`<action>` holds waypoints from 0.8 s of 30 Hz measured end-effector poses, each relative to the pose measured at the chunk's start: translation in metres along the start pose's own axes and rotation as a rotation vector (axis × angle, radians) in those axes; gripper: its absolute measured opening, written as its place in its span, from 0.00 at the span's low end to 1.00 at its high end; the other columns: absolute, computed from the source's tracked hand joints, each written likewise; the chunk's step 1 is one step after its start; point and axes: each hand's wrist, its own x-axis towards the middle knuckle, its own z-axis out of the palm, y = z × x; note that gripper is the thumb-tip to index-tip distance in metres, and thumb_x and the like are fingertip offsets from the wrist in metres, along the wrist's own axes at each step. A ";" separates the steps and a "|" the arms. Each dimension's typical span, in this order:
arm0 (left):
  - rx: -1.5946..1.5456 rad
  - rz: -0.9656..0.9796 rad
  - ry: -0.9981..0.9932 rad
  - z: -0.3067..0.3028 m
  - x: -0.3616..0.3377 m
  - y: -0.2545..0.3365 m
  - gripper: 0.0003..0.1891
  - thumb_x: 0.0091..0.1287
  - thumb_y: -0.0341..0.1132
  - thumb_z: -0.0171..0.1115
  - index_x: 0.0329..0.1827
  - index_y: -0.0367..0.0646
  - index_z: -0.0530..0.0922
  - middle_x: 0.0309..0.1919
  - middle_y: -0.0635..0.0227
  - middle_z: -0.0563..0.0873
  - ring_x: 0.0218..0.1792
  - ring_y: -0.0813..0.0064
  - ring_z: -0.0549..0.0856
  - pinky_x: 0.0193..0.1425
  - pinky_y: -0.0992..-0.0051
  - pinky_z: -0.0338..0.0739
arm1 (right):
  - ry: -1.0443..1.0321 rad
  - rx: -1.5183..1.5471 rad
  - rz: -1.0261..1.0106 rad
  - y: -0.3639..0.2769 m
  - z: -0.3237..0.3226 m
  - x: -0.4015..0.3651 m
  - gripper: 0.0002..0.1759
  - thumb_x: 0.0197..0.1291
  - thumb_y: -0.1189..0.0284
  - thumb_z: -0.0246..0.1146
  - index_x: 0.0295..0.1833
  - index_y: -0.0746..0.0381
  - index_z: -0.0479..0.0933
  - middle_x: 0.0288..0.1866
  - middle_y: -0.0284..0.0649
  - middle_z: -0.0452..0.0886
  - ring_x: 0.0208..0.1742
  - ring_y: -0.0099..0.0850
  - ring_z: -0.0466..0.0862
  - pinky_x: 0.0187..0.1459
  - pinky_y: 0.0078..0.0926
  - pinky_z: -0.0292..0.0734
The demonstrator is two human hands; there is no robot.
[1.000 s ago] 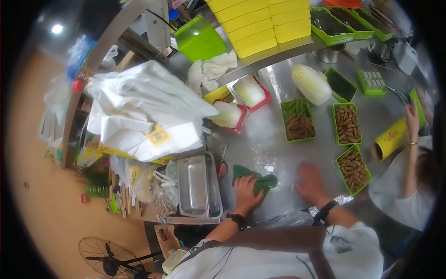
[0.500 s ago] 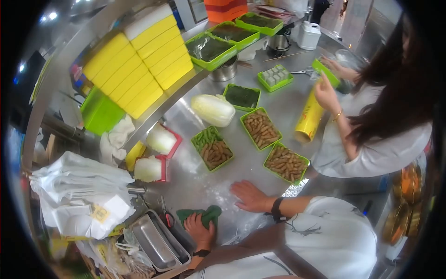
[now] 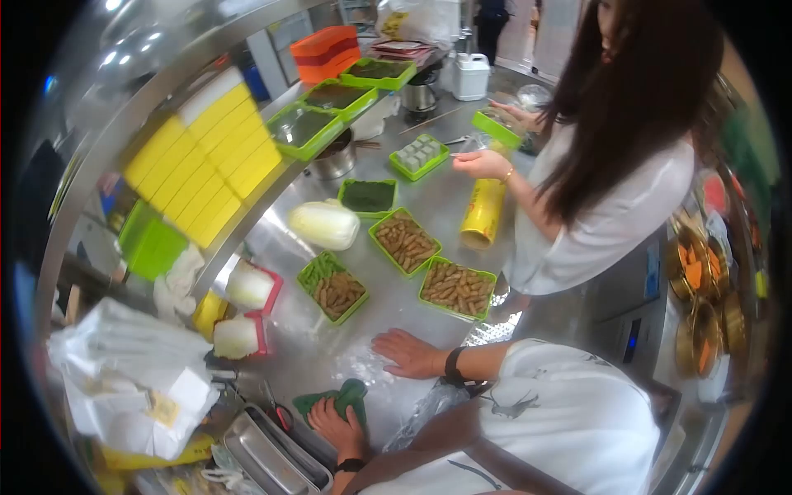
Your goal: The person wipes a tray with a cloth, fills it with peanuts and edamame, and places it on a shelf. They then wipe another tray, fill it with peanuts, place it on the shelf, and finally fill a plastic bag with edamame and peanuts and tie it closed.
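My left hand (image 3: 337,426) rests on a bunched green cloth (image 3: 334,401), its fingers pressed onto the cloth against the steel worktop (image 3: 289,373). My right hand (image 3: 404,352) lies flat on the worktop, fingers stretched out, holding nothing. A clear plastic sheet or film (image 3: 429,410) lies between my hands and my apron. Beyond my right hand stand a green tray of brown finger-shaped pieces (image 3: 458,288), another such tray (image 3: 404,241), and a tray shared by green pods and brown pieces (image 3: 333,287).
A pale cabbage (image 3: 323,225) lies further back; two cut pieces sit in red holders (image 3: 271,290). Near my left hand are red-handled scissors (image 3: 283,417) and steel pans (image 3: 264,450). At the right, another person (image 3: 610,206) handles a green tray beside a yellow roll (image 3: 483,216).
My view has turned, so the scene sits further left. Both my hands keep much the same places, the left still on the cloth. The other person's near hand has come off the green tray.
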 end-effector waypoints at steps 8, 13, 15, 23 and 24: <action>-0.101 -0.105 0.015 -0.006 0.003 0.000 0.20 0.51 0.42 0.66 0.44 0.42 0.76 0.51 0.56 0.75 0.57 0.52 0.71 0.65 0.48 0.57 | 0.024 -0.036 0.001 -0.006 -0.001 0.013 0.28 0.49 0.68 0.63 0.57 0.68 0.69 0.61 0.53 0.69 0.65 0.49 0.66 0.66 0.49 0.56; -0.253 -0.030 -0.123 -0.019 -0.019 0.008 0.20 0.50 0.47 0.67 0.42 0.45 0.77 0.51 0.59 0.74 0.60 0.56 0.69 0.67 0.42 0.50 | -0.006 -0.057 0.009 -0.010 -0.007 0.023 0.28 0.48 0.68 0.64 0.55 0.67 0.68 0.60 0.52 0.70 0.65 0.49 0.65 0.66 0.49 0.55; -0.276 0.001 -0.178 -0.022 -0.032 0.011 0.20 0.49 0.47 0.68 0.39 0.46 0.77 0.50 0.60 0.75 0.58 0.57 0.70 0.66 0.41 0.51 | -0.038 -0.024 0.028 -0.010 -0.011 0.024 0.29 0.49 0.68 0.63 0.57 0.68 0.67 0.60 0.53 0.69 0.65 0.50 0.65 0.66 0.49 0.55; -0.124 -0.105 -0.072 -0.025 -0.040 -0.010 0.18 0.46 0.44 0.70 0.33 0.43 0.74 0.41 0.61 0.76 0.54 0.57 0.72 0.65 0.47 0.56 | -0.016 -0.023 0.017 -0.007 -0.006 0.016 0.29 0.51 0.69 0.62 0.59 0.68 0.67 0.62 0.53 0.68 0.65 0.50 0.65 0.68 0.49 0.53; -0.083 -0.142 -0.009 -0.021 -0.032 -0.015 0.18 0.47 0.44 0.69 0.33 0.43 0.74 0.41 0.60 0.76 0.54 0.56 0.72 0.66 0.47 0.56 | -0.007 -0.032 0.012 -0.003 -0.007 0.018 0.29 0.51 0.69 0.62 0.59 0.68 0.67 0.62 0.53 0.68 0.65 0.50 0.65 0.68 0.49 0.53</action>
